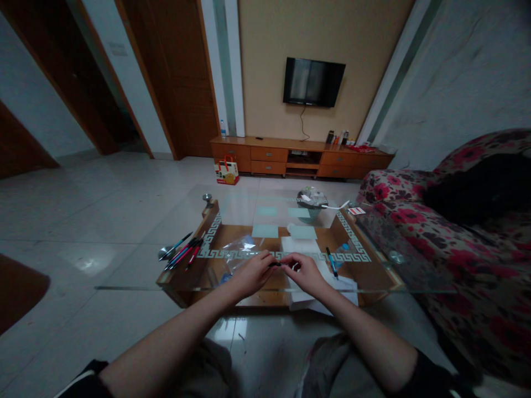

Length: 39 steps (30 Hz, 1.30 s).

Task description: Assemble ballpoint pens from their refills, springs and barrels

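Above the near part of the glass coffee table (136, 279), my left hand (257, 272) and my right hand (305, 272) meet fingertip to fingertip. Between them is a thin dark pen-like piece (275, 264), pinched from both sides; the fingers cover much of it, so its exact kind is unclear. To the left lies a bunch of pens (182, 251) in black, blue, red and pink. A blue pen (332, 262) rests by itself right of my right hand. A clear plastic bag (238, 249) lies just beyond my left hand.
White paper (298, 246) shows beneath my right hand. At the far right corner of the table stands a dark bowl-like container (312, 200) with wrappers, near a small red-and-white card (357, 211). A flowered sofa (398, 204) borders the right side; a TV cabinet (269, 155) stands ahead.
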Tool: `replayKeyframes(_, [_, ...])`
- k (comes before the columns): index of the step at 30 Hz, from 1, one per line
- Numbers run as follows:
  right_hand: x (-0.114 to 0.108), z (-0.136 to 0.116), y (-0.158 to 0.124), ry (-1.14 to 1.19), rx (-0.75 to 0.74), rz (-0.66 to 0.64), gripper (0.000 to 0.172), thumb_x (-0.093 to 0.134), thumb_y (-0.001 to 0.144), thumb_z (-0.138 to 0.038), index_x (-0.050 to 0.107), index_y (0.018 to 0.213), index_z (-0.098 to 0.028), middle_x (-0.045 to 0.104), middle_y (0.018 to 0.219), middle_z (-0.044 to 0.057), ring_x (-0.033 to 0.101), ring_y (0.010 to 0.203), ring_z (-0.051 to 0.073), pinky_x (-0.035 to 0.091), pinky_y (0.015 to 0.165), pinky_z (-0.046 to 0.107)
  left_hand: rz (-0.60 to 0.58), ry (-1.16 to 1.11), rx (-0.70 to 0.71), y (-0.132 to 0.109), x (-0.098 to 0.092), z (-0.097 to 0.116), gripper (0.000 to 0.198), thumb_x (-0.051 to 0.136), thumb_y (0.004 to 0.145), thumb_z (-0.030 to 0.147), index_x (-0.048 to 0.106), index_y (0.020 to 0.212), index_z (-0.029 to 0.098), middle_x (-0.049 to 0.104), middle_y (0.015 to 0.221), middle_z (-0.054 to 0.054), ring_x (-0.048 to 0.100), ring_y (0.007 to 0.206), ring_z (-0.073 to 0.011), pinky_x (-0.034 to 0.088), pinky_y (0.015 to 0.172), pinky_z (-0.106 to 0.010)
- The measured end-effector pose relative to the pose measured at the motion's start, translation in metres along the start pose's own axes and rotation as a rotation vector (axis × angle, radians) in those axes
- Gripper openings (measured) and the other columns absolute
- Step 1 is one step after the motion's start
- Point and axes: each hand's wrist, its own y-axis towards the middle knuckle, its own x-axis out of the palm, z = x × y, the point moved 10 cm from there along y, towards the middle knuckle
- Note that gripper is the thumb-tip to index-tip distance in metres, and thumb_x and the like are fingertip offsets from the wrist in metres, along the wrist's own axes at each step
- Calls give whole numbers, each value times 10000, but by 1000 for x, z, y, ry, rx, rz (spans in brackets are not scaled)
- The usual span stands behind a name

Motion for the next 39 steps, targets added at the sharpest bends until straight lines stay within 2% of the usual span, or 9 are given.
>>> replayKeyframes(14, [2, 3, 0, -18, 9, -18, 198, 622, 890, -366, 749, 910, -215, 750, 857, 27, 667, 765, 183, 483, 676, 271, -18, 28, 8, 0, -1, 4, 196, 461, 986, 292, 626, 1051, 210, 586, 1016, -68, 591, 924, -184, 493, 838, -302])
replayKeyframes(23, [8, 2, -1, -80, 17, -101, 447, 480, 961, -462, 687, 674, -190, 657, 623, -4, 588, 617, 153, 408, 586, 244, -35, 46, 21, -2, -2, 9, 215, 480, 967, 274, 637, 1111, 240, 588, 992, -61, 596, 908, -188, 504, 817, -303])
replayKeyframes(29, [11, 0, -3, -75, -6, -106, 262, 568, 909, -379, 710, 784, -198, 667, 687, -7, 568, 633, 148, 399, 585, 240, -42, 66, 19, -2, -1, 8, 204, 471, 976, 277, 641, 1080, 233, 595, 997, -61, 601, 922, -189, 498, 819, -297])
replayKeyframes(31, [12, -1, -3, -85, -11, -108, 260, 564, 909, -371, 705, 775, -199, 662, 682, -6, 565, 632, 150, 400, 588, 242, -40, 82, 16, -2, -2, 7, 206, 469, 977, 278, 638, 1087, 236, 596, 1001, -58, 602, 917, -186, 495, 807, -292])
replayKeyframes(36, [14, -3, -2, -100, -24, -146, 379, 465, 966, -398, 664, 716, -196, 631, 648, -6, 559, 634, 153, 395, 590, 249, -34, 104, 19, -2, -3, 9, 205, 461, 980, 275, 633, 1083, 230, 603, 997, -57, 606, 910, -187, 489, 795, -293])
replayKeyframes(39, [12, -5, -2, -86, -23, -119, 296, 491, 957, -385, 677, 818, -202, 660, 739, 6, 575, 685, 156, 423, 622, 255, -13, 119, 12, -1, -4, 8, 196, 463, 980, 275, 630, 1074, 234, 607, 1007, -57, 607, 929, -193, 484, 805, -295])
